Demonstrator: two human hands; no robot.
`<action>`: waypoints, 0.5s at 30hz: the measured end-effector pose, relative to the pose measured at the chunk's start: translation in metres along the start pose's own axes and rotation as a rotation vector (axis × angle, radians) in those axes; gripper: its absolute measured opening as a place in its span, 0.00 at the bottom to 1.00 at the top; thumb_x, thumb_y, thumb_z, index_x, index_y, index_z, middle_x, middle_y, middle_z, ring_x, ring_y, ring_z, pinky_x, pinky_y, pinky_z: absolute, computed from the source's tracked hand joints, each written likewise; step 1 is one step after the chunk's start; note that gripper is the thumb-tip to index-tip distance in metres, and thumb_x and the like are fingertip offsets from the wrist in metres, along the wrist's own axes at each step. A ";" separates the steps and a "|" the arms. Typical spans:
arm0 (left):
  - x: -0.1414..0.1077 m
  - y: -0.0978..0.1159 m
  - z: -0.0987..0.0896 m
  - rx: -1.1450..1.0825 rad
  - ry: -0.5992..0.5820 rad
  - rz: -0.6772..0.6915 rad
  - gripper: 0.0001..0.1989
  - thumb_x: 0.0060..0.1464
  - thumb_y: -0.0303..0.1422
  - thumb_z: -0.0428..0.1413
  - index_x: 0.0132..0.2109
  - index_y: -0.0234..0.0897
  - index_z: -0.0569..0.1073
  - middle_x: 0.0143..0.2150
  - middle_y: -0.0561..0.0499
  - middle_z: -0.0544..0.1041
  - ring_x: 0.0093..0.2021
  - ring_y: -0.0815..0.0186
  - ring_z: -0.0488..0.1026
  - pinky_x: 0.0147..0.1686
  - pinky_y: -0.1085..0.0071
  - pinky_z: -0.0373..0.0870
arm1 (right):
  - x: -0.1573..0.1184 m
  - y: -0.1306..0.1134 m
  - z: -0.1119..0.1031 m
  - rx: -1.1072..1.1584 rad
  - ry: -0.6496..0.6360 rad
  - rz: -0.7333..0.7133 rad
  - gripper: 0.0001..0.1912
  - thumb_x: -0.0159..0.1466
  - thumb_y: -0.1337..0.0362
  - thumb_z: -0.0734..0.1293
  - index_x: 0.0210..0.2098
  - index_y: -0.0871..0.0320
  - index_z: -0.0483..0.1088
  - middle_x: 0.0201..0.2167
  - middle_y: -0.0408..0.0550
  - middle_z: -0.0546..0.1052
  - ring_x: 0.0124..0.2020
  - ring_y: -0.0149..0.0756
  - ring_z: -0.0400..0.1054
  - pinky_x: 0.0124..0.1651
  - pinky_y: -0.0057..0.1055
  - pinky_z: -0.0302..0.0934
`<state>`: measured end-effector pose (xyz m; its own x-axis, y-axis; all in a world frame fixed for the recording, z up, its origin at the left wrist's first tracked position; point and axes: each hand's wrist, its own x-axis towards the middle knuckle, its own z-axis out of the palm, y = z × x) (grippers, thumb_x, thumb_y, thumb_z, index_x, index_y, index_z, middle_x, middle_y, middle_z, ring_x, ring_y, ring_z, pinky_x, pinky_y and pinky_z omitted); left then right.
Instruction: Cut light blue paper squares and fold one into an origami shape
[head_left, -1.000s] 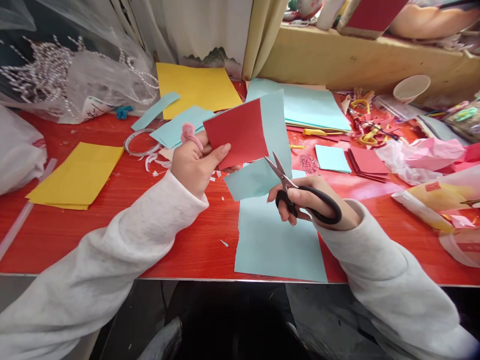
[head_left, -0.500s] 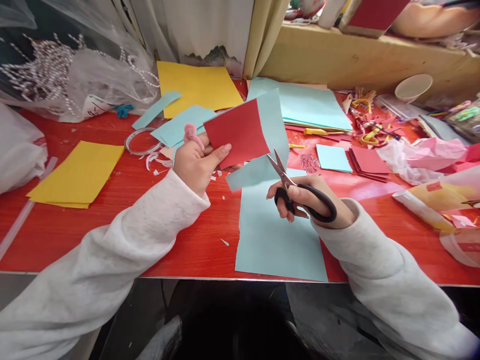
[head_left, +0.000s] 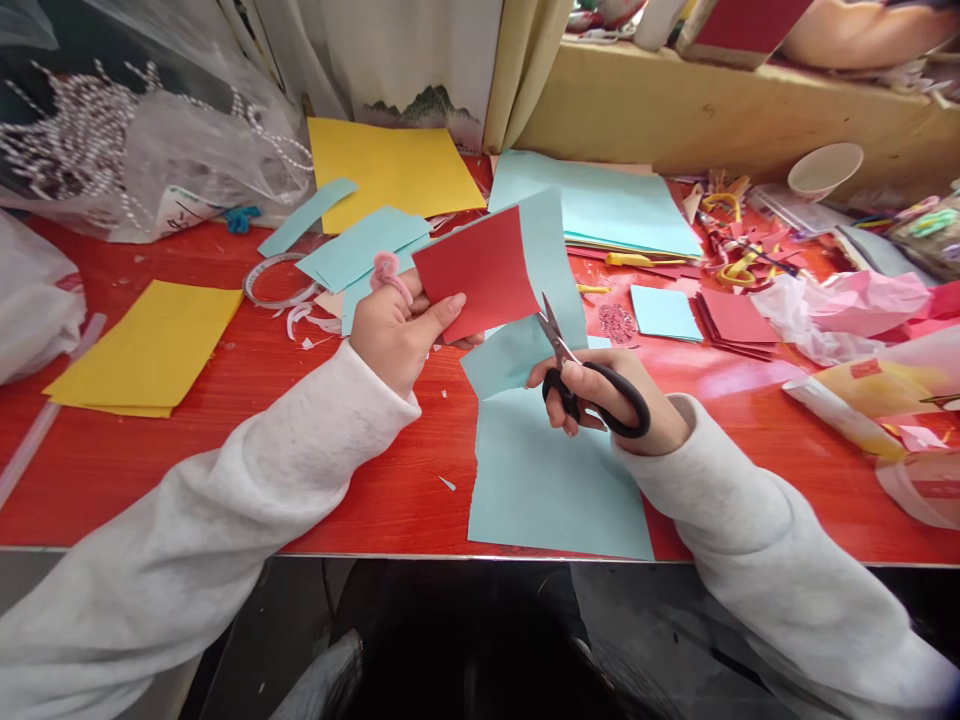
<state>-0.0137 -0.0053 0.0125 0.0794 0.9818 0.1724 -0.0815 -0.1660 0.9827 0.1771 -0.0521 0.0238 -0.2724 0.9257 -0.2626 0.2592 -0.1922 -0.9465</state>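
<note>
"Starting with the red square (head_left: 480,275), where is it?"
"Held up against a light-blue sheet (head_left: 547,240); the left hand (head_left: 401,325) grips both, thumb on the red square."
"And the scissors (head_left: 562,351)?"
"Gripped in the right hand (head_left: 600,390), blades parted near its lower right corner."
"Beyond them?"
"Blue paper (head_left: 559,485) lies below on the red table (head_left: 390,505), yellow paper (head_left: 150,345) farther left."

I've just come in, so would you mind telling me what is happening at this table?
The left hand holds a red square against a larger light blue sheet. The right hand holds black-handled scissors, their blades slightly open near the red square's lower right corner. Another blue sheet lies on the red table beneath.
</note>
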 end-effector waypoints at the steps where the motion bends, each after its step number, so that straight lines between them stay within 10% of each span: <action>1: 0.000 0.000 0.000 0.006 0.011 0.008 0.11 0.46 0.35 0.57 0.38 0.37 0.71 0.26 0.53 0.75 0.35 0.60 0.76 0.31 0.66 0.76 | 0.000 0.000 0.001 -0.003 0.011 0.004 0.23 0.49 0.43 0.64 0.25 0.59 0.67 0.16 0.47 0.69 0.15 0.29 0.60 0.15 0.28 0.48; 15: -0.001 -0.004 -0.002 0.022 -0.001 0.021 0.13 0.46 0.39 0.57 0.38 0.37 0.71 0.29 0.53 0.75 0.30 0.63 0.76 0.29 0.68 0.76 | 0.003 0.008 0.006 0.028 0.082 -0.031 0.21 0.50 0.45 0.65 0.27 0.58 0.68 0.14 0.43 0.67 0.13 0.27 0.57 0.15 0.27 0.48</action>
<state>-0.0152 -0.0058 0.0083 0.0790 0.9780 0.1932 -0.0618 -0.1887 0.9801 0.1731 -0.0528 0.0141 -0.2027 0.9546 -0.2183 0.2260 -0.1713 -0.9589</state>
